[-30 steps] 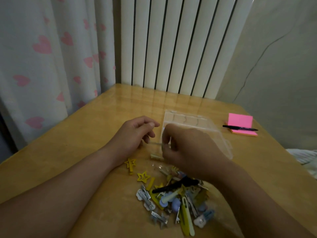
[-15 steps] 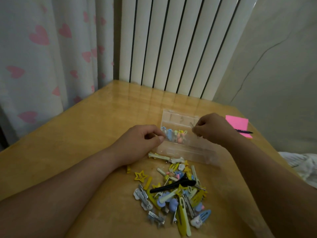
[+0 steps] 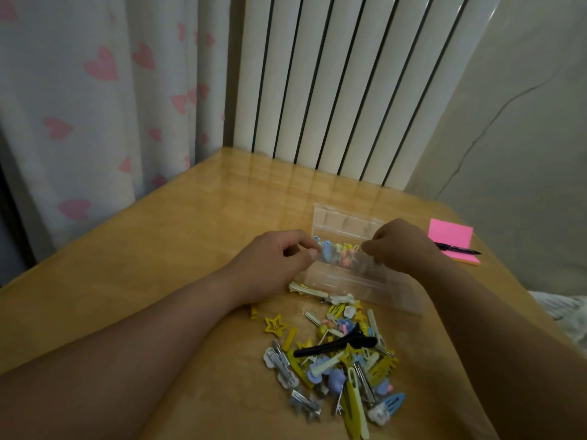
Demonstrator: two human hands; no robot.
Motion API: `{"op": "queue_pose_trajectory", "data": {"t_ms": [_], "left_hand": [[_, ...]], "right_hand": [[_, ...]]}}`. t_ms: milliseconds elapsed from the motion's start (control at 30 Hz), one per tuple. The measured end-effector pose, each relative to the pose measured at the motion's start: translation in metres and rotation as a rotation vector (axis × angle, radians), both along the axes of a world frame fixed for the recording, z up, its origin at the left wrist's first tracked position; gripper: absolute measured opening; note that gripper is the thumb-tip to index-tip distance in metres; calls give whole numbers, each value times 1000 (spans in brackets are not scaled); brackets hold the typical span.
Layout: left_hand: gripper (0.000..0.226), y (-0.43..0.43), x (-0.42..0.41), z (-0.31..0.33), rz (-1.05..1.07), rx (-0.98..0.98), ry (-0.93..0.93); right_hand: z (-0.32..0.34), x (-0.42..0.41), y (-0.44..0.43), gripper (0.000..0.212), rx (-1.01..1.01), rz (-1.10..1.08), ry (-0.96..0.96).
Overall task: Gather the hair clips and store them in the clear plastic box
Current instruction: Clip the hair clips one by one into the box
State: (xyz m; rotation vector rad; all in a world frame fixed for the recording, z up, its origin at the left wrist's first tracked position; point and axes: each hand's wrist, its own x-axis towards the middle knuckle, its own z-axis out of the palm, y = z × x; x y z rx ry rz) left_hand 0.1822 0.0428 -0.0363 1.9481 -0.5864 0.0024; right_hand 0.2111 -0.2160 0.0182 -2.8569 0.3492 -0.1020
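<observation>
The hair clips [image 3: 336, 360] lie in 1 pile near the front edge of the table [image 3: 158, 249], just before the clear plastic box [image 3: 359, 282]. 1 second ago my hands were together. Now the left hand [image 3: 273, 265] and the right hand [image 3: 400, 246] each pinch 1 end of a clear packet [image 3: 341, 255] of small clips over the box. I judge the storing has barely begun.

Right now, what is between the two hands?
A small clear packet of pastel clips, pinched by the left hand and the right hand; head view.
</observation>
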Motion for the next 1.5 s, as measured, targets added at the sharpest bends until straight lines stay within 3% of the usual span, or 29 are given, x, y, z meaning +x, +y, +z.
{"op": "queue_pose_trajectory", "data": {"t_ms": [133, 200, 267, 367, 600, 933, 1033, 1167, 1333, 1500], "left_hand": [[26, 0, 2, 6, 48, -135, 118], [29, 1, 3, 7, 73, -186, 165], [30, 1, 4, 7, 75, -206, 172], [33, 2, 3, 6, 44, -170, 126], [38, 2, 4, 5, 38, -140, 96], [33, 1, 2, 4, -16, -69, 88], [31, 3, 2, 3, -53, -48, 77], [23, 3, 2, 3, -66, 12, 70], [13, 1, 0, 2, -88, 70, 20], [11, 1, 1, 0, -106, 49, 3]], "right_hand": [[-1, -40, 19, 13, 120, 134, -398], [0, -64, 35, 8, 214, 245, -510], [1, -85, 51, 10, 202, 383, -463], [0, -101, 71, 21, -17, 545, -293], [-17, -95, 85, 33, -367, 660, -188], [-15, -100, 84, 27, -381, 692, -174], [-5, -107, 82, 25, -281, 711, -275], [10, -102, 60, 25, 76, 594, -357], [4, -80, 20, 13, 391, 315, -460], [3, -63, -11, 16, 536, 111, -578]]}}
